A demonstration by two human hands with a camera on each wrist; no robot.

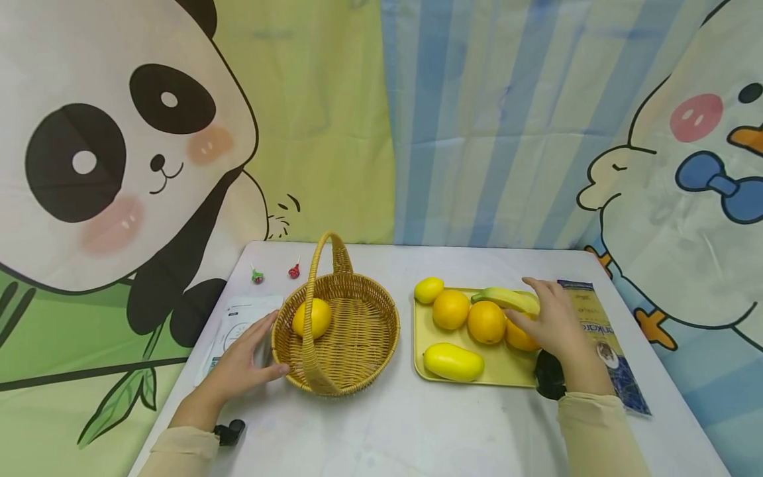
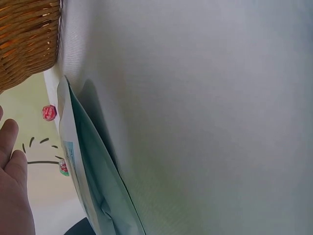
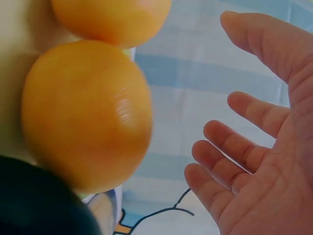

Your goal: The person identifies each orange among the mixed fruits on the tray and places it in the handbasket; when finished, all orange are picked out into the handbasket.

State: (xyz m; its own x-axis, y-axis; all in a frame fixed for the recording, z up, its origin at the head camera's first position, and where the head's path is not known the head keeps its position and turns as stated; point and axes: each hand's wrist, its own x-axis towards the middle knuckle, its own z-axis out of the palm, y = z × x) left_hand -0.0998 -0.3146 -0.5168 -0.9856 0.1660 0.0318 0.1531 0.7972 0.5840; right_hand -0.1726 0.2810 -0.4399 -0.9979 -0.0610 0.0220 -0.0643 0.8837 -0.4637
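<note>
My left hand (image 1: pixel 247 358) is at the left side of a wicker basket (image 1: pixel 387 344), fingers spread along the rim and thumb by its front. A yellow round fruit (image 1: pixel 320 317) lies inside the basket under the arched handle. My right hand (image 1: pixel 554 321) hovers over the right side of a yellow tray (image 1: pixel 387 381) (image 1: pixel 501 377), fingers apart and holding nothing. Below it is an orange (image 3: pixel 88 117), partly hidden in the head view. Two more oranges (image 1: pixel 450 309), a banana (image 1: pixel 507 299), a lemon (image 1: pixel 429 290) and a mango (image 1: pixel 453 362) share the tray. A dark rounded thing (image 1: pixel 550 375) sits by my right wrist.
A white and teal packet (image 1: pixel 238 318) lies left of the basket, partly under my left hand. Two lollipops, one green (image 1: pixel 257 275) and one red (image 1: pixel 295 271), lie behind. A dark blue and gold bag (image 1: pixel 605 344) lies right of the tray. Printed curtains stand behind the table.
</note>
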